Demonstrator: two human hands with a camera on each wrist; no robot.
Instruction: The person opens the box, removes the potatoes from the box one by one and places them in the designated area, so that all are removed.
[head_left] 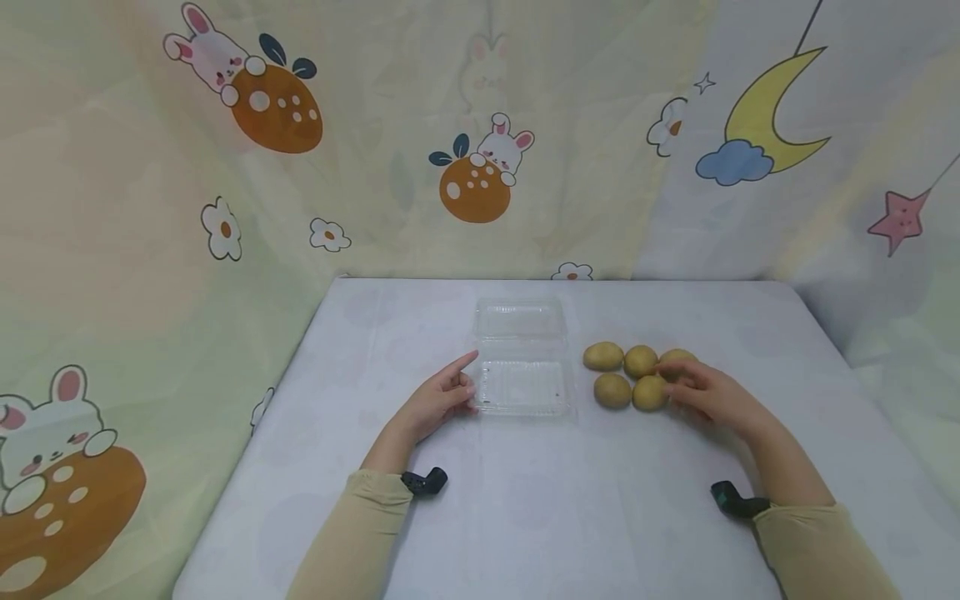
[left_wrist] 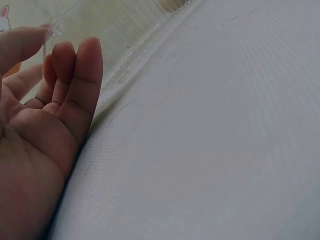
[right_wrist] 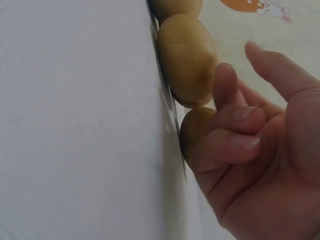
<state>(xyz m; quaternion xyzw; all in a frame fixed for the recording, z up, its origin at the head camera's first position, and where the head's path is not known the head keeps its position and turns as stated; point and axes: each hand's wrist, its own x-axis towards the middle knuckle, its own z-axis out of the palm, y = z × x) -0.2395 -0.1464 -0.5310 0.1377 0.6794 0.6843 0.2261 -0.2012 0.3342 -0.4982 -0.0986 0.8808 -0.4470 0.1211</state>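
Observation:
A clear plastic clamshell box (head_left: 522, 387) lies unfolded on the table, its lid (head_left: 520, 319) laid back. My left hand (head_left: 442, 397) is at the box's left edge, index finger pointing away and thumb tip right at the rim. In the left wrist view the other fingers (left_wrist: 89, 75) stand loosely bent beside the box's clear wall (left_wrist: 117, 47). Several potatoes lie in two rows to the right of the box, among them a front one (head_left: 648, 393) and a back one (head_left: 603, 357). My right hand (head_left: 708, 396) is at their right end, fingers loosely bent beside a potato (right_wrist: 187, 60).
The white-covered table (head_left: 540, 508) has its far edge against a cartoon-printed cloth backdrop (head_left: 390, 142). A dark wrist device (head_left: 426, 482) sits on my left wrist, another (head_left: 738, 502) on my right.

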